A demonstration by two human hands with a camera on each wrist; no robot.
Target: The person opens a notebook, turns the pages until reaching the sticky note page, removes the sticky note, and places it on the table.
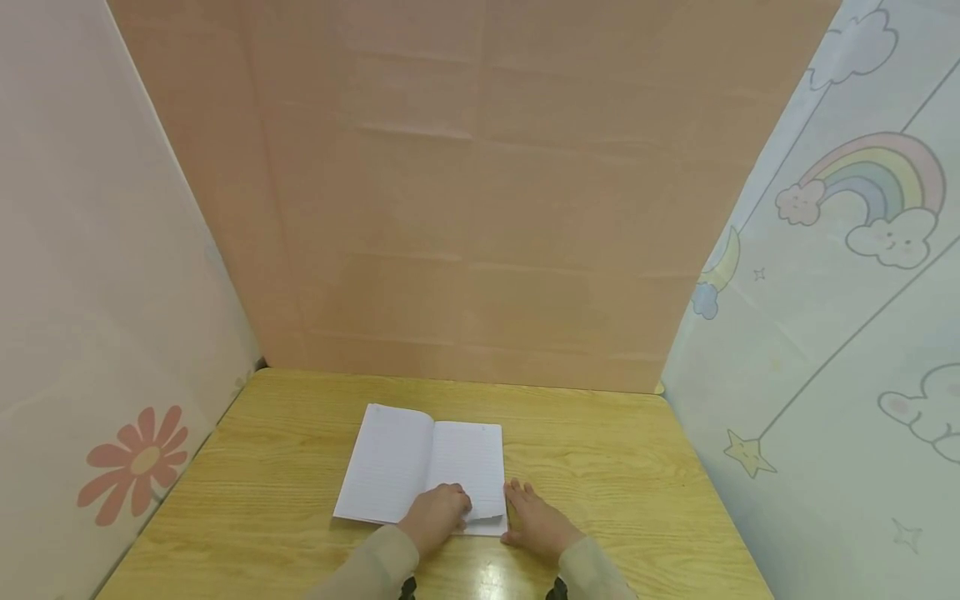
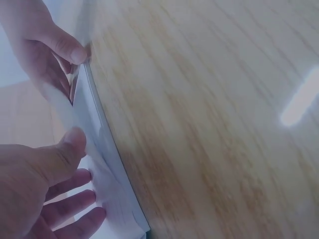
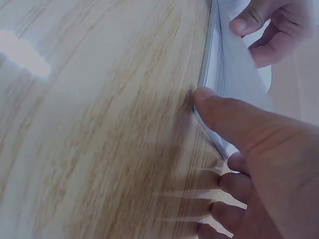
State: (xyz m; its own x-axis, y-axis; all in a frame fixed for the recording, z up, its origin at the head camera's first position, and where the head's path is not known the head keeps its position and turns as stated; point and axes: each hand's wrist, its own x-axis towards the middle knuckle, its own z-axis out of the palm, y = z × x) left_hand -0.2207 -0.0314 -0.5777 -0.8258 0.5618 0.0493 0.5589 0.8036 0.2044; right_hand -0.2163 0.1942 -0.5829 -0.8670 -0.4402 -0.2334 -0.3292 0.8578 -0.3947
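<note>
An open notebook (image 1: 386, 462) with white ruled pages lies on the wooden table. My left hand (image 1: 437, 518) is over its lower right-hand side and pinches a page (image 2: 112, 201) between thumb and fingers. The near edge of that page is raised off the sheets beneath. At the notebook's right edge rests my right hand (image 1: 542, 525), fingers extended along the side. In the right wrist view its thumb (image 3: 217, 107) touches the notebook's near corner, with the other fingertips (image 3: 234, 186) low by the tabletop.
The table (image 1: 600, 450) extends around the notebook on all sides. A brown sheet (image 1: 472, 208) hangs behind it. Patterned panels stand left and right, one with a red flower (image 1: 142, 462), the other with a rainbow (image 1: 877, 171).
</note>
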